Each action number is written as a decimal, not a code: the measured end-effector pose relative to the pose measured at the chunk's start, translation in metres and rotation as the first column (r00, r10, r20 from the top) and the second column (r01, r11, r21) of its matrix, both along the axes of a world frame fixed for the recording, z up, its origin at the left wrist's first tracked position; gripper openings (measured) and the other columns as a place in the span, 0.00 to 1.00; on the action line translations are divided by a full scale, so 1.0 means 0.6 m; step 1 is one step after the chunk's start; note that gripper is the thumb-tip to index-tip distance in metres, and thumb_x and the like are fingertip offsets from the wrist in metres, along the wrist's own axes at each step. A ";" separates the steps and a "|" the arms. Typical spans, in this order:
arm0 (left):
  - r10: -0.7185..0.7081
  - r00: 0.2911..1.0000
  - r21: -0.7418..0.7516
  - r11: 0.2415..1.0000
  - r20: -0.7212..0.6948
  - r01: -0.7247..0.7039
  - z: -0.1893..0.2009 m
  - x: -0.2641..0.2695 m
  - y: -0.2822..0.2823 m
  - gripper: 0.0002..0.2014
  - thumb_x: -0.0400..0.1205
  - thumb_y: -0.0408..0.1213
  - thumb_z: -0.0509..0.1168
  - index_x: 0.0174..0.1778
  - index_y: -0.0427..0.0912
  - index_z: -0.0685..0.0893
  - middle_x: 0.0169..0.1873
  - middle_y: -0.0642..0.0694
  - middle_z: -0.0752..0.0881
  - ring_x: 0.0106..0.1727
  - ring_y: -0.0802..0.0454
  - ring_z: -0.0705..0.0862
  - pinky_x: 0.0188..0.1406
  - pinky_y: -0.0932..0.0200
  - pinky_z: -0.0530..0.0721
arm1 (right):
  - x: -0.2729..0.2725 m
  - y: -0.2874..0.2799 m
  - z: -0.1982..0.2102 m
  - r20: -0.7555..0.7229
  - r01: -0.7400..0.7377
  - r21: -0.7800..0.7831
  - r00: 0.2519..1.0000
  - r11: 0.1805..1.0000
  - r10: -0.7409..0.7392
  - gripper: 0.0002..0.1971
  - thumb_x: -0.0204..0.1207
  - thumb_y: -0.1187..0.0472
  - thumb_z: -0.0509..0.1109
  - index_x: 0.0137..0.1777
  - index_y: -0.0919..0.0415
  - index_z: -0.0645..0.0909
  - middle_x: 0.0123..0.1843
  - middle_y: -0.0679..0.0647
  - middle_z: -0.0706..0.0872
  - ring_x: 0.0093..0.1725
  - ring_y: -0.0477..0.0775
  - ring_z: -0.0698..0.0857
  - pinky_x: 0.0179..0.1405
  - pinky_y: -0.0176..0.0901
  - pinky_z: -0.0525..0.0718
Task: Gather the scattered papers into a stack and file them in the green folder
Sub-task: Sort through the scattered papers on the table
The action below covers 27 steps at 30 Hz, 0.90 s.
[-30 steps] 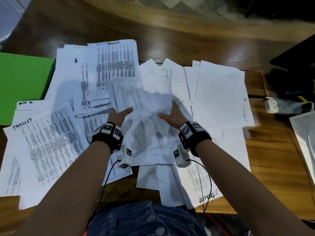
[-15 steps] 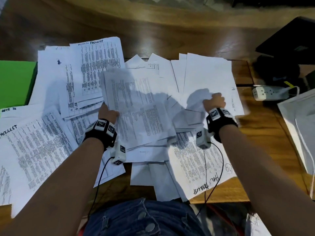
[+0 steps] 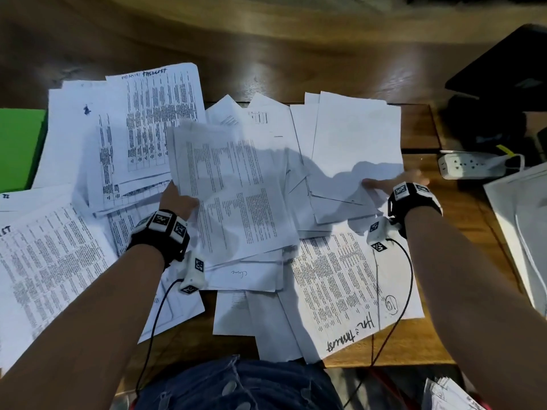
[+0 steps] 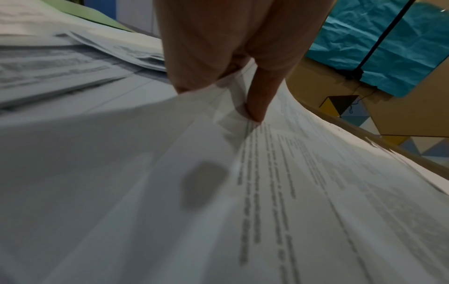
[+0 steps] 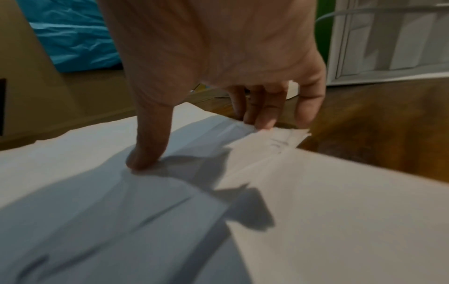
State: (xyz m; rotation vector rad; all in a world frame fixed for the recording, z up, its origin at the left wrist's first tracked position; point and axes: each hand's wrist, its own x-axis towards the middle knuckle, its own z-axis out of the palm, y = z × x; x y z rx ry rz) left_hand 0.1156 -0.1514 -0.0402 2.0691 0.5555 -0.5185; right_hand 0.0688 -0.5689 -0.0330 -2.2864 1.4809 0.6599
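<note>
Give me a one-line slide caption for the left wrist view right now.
Left hand pinches a lifted sheaf of printed papers, thumb on top, more sheets lying beyond.

The left grip (image 3: 177,202) and the right grip (image 3: 390,182) are bare hands on bare arms (image 3: 88,321). Each wrist wears a black band (image 3: 148,244) with white blocks (image 3: 162,219) that show black-and-white square patterns. A small white box (image 3: 192,273) hangs by each band, and a thin black wire (image 3: 152,321) runs from it. The lap shows blue jeans (image 3: 236,386).
</note>
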 end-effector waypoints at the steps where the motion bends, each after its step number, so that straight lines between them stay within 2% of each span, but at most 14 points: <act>1: -0.006 1.000 -0.010 1.000 0.002 0.006 -0.001 0.001 0.003 0.24 0.75 0.18 0.64 0.69 0.31 0.74 0.64 0.33 0.82 0.65 0.38 0.81 0.58 0.57 0.77 | 0.003 -0.012 -0.019 -0.010 -0.008 0.015 1.000 1.000 0.009 0.78 0.26 0.22 0.76 0.81 0.57 0.55 0.76 0.65 0.70 0.71 0.72 0.75 0.61 0.71 0.78; 2: -0.018 1.000 -0.015 1.000 0.001 0.018 0.000 0.001 0.005 0.24 0.75 0.19 0.65 0.69 0.31 0.75 0.63 0.33 0.83 0.64 0.38 0.82 0.59 0.55 0.79 | 0.005 -0.029 -0.042 -0.018 -0.020 0.019 1.000 1.000 0.021 0.80 0.19 0.23 0.74 0.79 0.57 0.58 0.73 0.64 0.75 0.68 0.72 0.78 0.58 0.73 0.79; 3: -0.028 1.000 -0.014 1.000 0.000 0.028 -0.001 0.002 0.007 0.24 0.74 0.19 0.65 0.68 0.32 0.75 0.63 0.33 0.83 0.64 0.38 0.82 0.60 0.53 0.79 | 0.008 -0.040 -0.056 -0.019 -0.035 0.011 0.999 0.999 0.035 0.80 0.18 0.23 0.73 0.79 0.58 0.59 0.72 0.64 0.77 0.68 0.71 0.78 0.58 0.75 0.78; 4: -0.036 0.999 -0.009 0.999 -0.003 0.036 -0.002 0.002 0.008 0.24 0.74 0.19 0.65 0.68 0.32 0.75 0.63 0.34 0.83 0.64 0.38 0.82 0.60 0.52 0.80 | 0.014 -0.052 -0.075 -0.027 -0.055 -0.005 0.998 0.998 0.055 0.78 0.21 0.23 0.72 0.79 0.58 0.61 0.72 0.63 0.76 0.69 0.71 0.77 0.61 0.74 0.77; 7: -0.062 0.998 0.026 0.998 -0.004 0.062 -0.004 0.003 0.008 0.24 0.74 0.21 0.66 0.68 0.32 0.75 0.62 0.35 0.83 0.63 0.39 0.82 0.56 0.56 0.78 | 0.015 -0.022 -0.041 -0.081 -0.145 -0.063 0.987 0.987 0.140 0.67 0.31 0.21 0.68 0.75 0.54 0.66 0.74 0.62 0.71 0.71 0.69 0.72 0.65 0.66 0.74; 9: -0.069 0.998 0.037 0.997 -0.006 0.069 -0.007 0.003 0.006 0.24 0.75 0.21 0.66 0.68 0.31 0.75 0.62 0.34 0.83 0.64 0.38 0.82 0.56 0.57 0.77 | 0.022 -0.020 -0.032 -0.051 -0.176 -0.050 0.983 0.983 0.174 0.60 0.42 0.24 0.70 0.75 0.55 0.67 0.75 0.62 0.69 0.73 0.67 0.69 0.66 0.59 0.72; 11: -0.062 0.998 0.033 0.998 -0.012 0.062 -0.008 0.001 0.003 0.24 0.75 0.20 0.65 0.69 0.30 0.74 0.64 0.33 0.82 0.65 0.37 0.81 0.56 0.58 0.76 | 0.025 -0.010 -0.008 0.062 -0.180 0.017 0.982 0.983 0.179 0.43 0.58 0.39 0.76 0.71 0.61 0.73 0.70 0.62 0.78 0.66 0.65 0.79 0.54 0.46 0.79; 12: -0.060 0.998 0.036 0.998 -0.016 0.061 -0.008 0.001 0.001 0.24 0.76 0.20 0.65 0.70 0.30 0.73 0.65 0.33 0.81 0.66 0.37 0.80 0.57 0.58 0.76 | 0.026 -0.007 0.002 0.107 -0.166 0.025 0.981 0.986 0.162 0.33 0.65 0.50 0.76 0.68 0.63 0.75 0.67 0.62 0.81 0.61 0.64 0.82 0.48 0.43 0.81; 13: -0.060 0.998 0.039 0.997 -0.019 0.061 -0.008 0.000 -0.001 0.24 0.76 0.20 0.65 0.70 0.29 0.72 0.66 0.32 0.80 0.66 0.37 0.80 0.57 0.58 0.75 | 0.025 -0.008 0.008 0.141 -0.143 0.017 0.980 0.990 0.139 0.28 0.69 0.57 0.75 0.68 0.66 0.75 0.65 0.63 0.82 0.60 0.65 0.83 0.47 0.43 0.81; 16: -0.072 0.997 0.054 0.996 -0.027 0.073 -0.002 -0.005 -0.006 0.23 0.77 0.21 0.65 0.70 0.28 0.71 0.66 0.31 0.79 0.67 0.36 0.79 0.55 0.58 0.74 | 0.021 -0.012 0.022 0.228 -0.095 0.037 0.970 0.995 0.084 0.24 0.74 0.64 0.70 0.70 0.68 0.74 0.61 0.64 0.81 0.66 0.66 0.80 0.56 0.48 0.81; 18: -0.084 0.996 0.072 0.994 -0.022 0.086 0.001 -0.011 -0.007 0.23 0.78 0.22 0.65 0.70 0.27 0.72 0.66 0.30 0.79 0.67 0.35 0.79 0.54 0.57 0.74 | 0.015 -0.016 0.039 0.313 -0.085 0.021 0.947 0.996 0.074 0.19 0.77 0.67 0.64 0.68 0.66 0.76 0.65 0.65 0.81 0.67 0.67 0.80 0.59 0.50 0.80; 21: -0.133 0.991 0.089 0.987 0.017 0.131 0.007 -0.020 -0.003 0.24 0.77 0.22 0.66 0.71 0.28 0.73 0.67 0.31 0.79 0.67 0.35 0.79 0.55 0.57 0.74 | -0.002 -0.012 0.074 0.450 -0.088 -0.121 0.883 0.989 0.134 0.18 0.76 0.67 0.59 0.63 0.62 0.82 0.61 0.67 0.85 0.60 0.69 0.82 0.52 0.50 0.79; 25: -0.150 0.988 0.077 0.986 0.043 0.146 0.012 -0.029 0.004 0.27 0.77 0.22 0.66 0.73 0.31 0.70 0.69 0.33 0.78 0.69 0.36 0.78 0.65 0.52 0.76 | -0.010 0.004 0.119 0.541 -0.098 -0.271 0.807 0.958 0.236 0.16 0.77 0.66 0.58 0.59 0.60 0.83 0.56 0.70 0.85 0.57 0.73 0.82 0.54 0.54 0.81; 27: -0.157 0.987 0.092 0.984 0.047 0.152 0.018 -0.032 0.003 0.26 0.77 0.22 0.65 0.73 0.29 0.70 0.68 0.32 0.78 0.69 0.35 0.78 0.64 0.51 0.77 | -0.013 0.015 0.146 0.579 -0.079 -0.290 0.779 0.954 0.241 0.18 0.77 0.67 0.56 0.58 0.56 0.85 0.55 0.70 0.85 0.57 0.73 0.82 0.52 0.54 0.81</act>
